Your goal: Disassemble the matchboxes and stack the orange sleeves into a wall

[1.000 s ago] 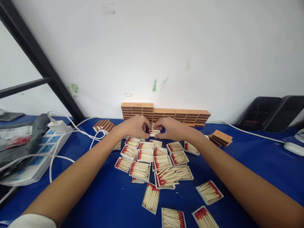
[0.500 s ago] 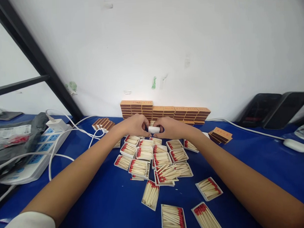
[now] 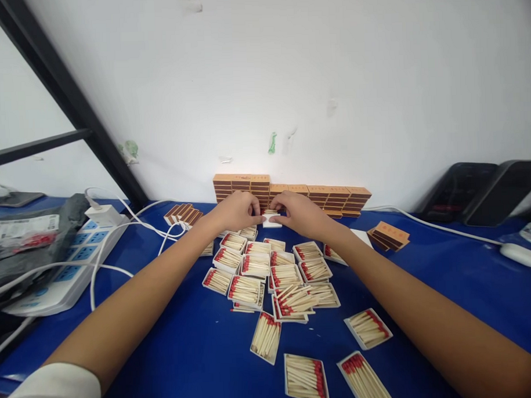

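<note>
At the far side of the table, my left hand (image 3: 238, 210) and my right hand (image 3: 301, 211) pinch a small white matchbox tray (image 3: 272, 221) from its two sides. A few pale match sticks show at its top; the rest of it is hidden by my fingers. Just behind stands a row of stacked orange-brown matchboxes (image 3: 241, 187) against the wall. Nearer me lie many open white trays of red-headed matches (image 3: 255, 264), some resting on others. Loose matches (image 3: 294, 301) are heaped over one of them.
On the left are a white power strip (image 3: 78, 258) with cables and a grey plastic bag (image 3: 40, 230). A few matchboxes (image 3: 182, 216) lie fanned beside the cables, and others (image 3: 389, 236) lie at right. Two dark phones (image 3: 457, 189) lean at the far right.
Both hands have gone slightly farther toward the stacked boxes with the tray. The tray's near end is now less covered by my fingers. The view has shifted slightly.
</note>
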### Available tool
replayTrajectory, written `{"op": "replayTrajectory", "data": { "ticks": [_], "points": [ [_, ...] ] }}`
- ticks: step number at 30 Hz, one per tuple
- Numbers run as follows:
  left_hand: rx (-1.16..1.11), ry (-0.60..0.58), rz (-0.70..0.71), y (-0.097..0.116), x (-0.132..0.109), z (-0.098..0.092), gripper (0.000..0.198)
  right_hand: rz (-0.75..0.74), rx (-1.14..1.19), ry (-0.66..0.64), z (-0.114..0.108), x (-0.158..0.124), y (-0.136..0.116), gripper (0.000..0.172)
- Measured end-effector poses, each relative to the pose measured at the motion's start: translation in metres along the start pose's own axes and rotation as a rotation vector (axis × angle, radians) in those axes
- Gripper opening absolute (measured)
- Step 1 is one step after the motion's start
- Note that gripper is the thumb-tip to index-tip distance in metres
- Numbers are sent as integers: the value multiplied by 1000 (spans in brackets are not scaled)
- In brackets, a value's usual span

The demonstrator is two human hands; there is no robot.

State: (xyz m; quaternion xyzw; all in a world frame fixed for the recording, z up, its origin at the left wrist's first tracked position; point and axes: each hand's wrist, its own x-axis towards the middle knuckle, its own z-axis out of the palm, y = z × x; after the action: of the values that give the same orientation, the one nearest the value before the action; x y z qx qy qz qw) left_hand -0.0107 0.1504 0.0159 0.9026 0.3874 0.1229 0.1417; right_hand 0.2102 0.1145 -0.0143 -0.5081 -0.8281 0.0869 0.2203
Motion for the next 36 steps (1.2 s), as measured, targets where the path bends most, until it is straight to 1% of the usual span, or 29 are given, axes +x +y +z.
{"op": "replayTrajectory", "data": {
  "ticks": [2,3,6,8,13,15,19,23,26,31,36],
  "points": [
    [6,14,-6,1,0,1,21,6,-2,8,0,0,2,19],
    [5,21,-2,0,0,1,20,-3,-1,-4,-1,-1,2,21],
    [-6,37,5,-2,0,3,18,-37,2,-75,-4,-3,-1,33],
    [-13,42,15,-3,0,4,22,-42,-1,-108,-5,-4,-3,37],
    [24,93,144,-2,2,15,52,-63,3,-119,-3,-4,-5,25],
    [57,108,164,1,3,21,58,-79,15,-106,-4,-3,-5,21],
    [79,125,147,7,5,30,62,-91,67,-90,-7,-2,-6,15],
    [80,117,132,7,4,31,67,-48,71,-77,-15,-1,-3,20],
    [97,111,117,4,5,30,72,6,78,-60,-27,-2,-2,24],
    [139,109,111,2,6,28,70,76,30,12,-49,-7,-2,30],
    [151,114,105,6,5,24,56,101,19,44,-62,-10,4,41]
  ]
}}
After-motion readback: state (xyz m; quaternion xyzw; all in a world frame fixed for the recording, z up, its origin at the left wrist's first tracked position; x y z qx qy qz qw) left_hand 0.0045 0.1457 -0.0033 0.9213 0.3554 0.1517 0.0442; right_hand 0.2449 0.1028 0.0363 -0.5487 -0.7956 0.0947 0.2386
